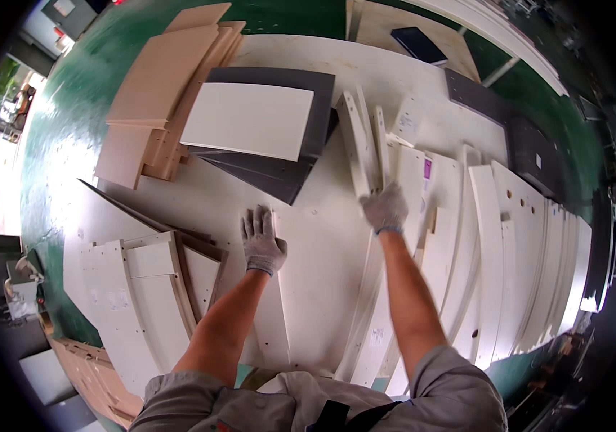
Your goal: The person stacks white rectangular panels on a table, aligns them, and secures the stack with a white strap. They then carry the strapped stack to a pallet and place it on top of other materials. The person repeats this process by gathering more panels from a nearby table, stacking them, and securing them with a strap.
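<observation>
My left hand [262, 241], in a grey knit glove, lies flat with its fingers stretched out on the far end of a narrow white board [270, 324]. That board runs back toward my body. My right hand [385, 207], gloved the same way, has its fingers curled round the near ends of narrow white boards [353, 140] that point away from me. The inner one has holes along its face. Part of the grip is hidden behind the back of the hand. Just beyond, between the hands, a white panel [247, 119] rests on dark grey panels [322, 108].
Tan boards [157, 72] are stacked at the far left. White panels [113, 288] lie at the near left, and many long white boards [484, 252] fill the right side. A black box-like piece [535, 158] sits at the right, and a dark flat item [419, 45] beyond the table.
</observation>
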A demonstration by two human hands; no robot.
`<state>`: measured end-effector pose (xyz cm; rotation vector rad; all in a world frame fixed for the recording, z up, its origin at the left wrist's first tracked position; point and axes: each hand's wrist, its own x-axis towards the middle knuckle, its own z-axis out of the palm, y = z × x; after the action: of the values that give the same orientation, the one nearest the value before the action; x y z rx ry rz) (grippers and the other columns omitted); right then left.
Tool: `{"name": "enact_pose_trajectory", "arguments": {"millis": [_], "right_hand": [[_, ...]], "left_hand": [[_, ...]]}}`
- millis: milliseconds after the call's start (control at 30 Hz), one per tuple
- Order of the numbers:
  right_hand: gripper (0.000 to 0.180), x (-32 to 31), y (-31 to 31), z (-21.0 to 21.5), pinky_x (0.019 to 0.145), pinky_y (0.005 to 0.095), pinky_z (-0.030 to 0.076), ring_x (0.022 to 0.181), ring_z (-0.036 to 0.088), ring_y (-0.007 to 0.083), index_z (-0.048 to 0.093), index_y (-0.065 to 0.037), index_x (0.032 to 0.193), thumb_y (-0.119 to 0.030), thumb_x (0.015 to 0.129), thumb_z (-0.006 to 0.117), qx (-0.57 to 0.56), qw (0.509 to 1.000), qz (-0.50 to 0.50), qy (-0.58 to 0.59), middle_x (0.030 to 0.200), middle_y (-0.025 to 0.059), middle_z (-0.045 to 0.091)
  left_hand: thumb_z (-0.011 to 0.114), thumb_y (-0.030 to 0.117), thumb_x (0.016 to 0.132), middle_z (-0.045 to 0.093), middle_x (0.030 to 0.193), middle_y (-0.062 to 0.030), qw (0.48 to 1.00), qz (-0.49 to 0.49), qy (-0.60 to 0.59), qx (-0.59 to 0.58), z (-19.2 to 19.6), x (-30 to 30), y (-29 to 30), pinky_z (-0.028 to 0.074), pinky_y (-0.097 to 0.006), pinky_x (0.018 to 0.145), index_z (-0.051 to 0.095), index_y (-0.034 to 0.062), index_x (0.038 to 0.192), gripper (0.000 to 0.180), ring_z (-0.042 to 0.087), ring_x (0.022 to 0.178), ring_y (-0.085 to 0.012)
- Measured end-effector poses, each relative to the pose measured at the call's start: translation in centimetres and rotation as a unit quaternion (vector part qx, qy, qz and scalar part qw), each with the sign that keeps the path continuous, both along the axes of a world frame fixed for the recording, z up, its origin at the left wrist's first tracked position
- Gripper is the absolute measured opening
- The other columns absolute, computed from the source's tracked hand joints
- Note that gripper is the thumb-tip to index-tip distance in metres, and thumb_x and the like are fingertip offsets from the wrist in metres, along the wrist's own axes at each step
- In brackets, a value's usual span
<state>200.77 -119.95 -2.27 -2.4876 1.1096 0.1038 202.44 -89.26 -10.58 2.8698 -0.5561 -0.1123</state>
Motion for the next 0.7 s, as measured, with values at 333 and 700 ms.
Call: {"name": "enact_pose_trajectory", "arguments": {"millis": [333,700], "right_hand": [[0.116,-14.1,11.6,-1.5,0.111,0.0458,0.047,0.134,0.052,0.0394,0.021,0.010,0.157,-0.037,0.073,0.085,0.046,0.998,-0.037,-0.018,0.147,0.0265,0.048],[0.039,-21.5,10.3,-1.6,0.074,0.0326,0.052,0.085,0.062,0.0178,0.066,0.005,0.110,-0.010,0.078,0.083,0.444,0.864,-0.078,-0.225,0.094,0.0053,0.065]], "left_hand": [[0.061,0.023,0.081,0.031,0.166,-0.0210,1.000,0.005,0.000,-0.029,-0.5,-0.4,0.3,0.008,-0.053,0.130,0.036,0.0015,0.156,0.081,0.018,0.157,-0.0436],[0.078,0.050,0.088,0.064,0.132,-0.0246,0.823,0.177,0.356,-0.406,6.9,-23.5,-3.1,0.049,-0.041,0.106,0.054,-0.0034,0.140,0.078,0.063,0.122,-0.0325]]}}
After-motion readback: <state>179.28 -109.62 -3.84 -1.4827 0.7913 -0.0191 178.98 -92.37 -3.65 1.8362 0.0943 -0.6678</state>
